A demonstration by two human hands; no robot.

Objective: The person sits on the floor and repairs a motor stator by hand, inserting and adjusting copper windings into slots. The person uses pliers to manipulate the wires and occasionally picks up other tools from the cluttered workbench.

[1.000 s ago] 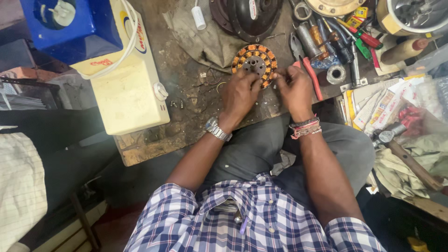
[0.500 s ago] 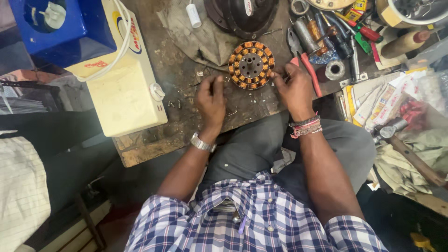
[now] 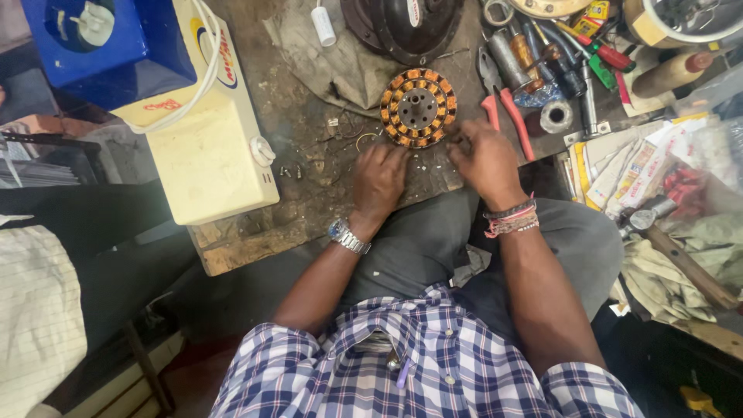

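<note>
1. Sitting far to the left of the round copper coil, a blue box rests on top of a cream plastic case, and a white cord loops over both.
2. Lying on the worn wooden board, the coil is a flat ring of orange-brown windings around a dark hub with small holes; it sits near the middle of the board, just beyond both hands.
3. Just behind the coil lies a grey rag with a small white cylinder on it, and a dark round metal housing sits beside it.
4. The left hand rests palm down on the board just in front of the coil's near left edge; its fingers are loosely together and curled towards the coil, and they hold nothing that I can see. A metal watch is on that wrist.
5. The right hand is just beside the coil's near right edge, fingers bunched and bent down at the board; whether they pinch something small I cannot tell. Thread bands circle that wrist.
6. Right of the coil lie red-handled pliers, a small roll of tape and a heap of screwdrivers.
7. Further right of the coil are paper packets and crumpled cloth.
</note>
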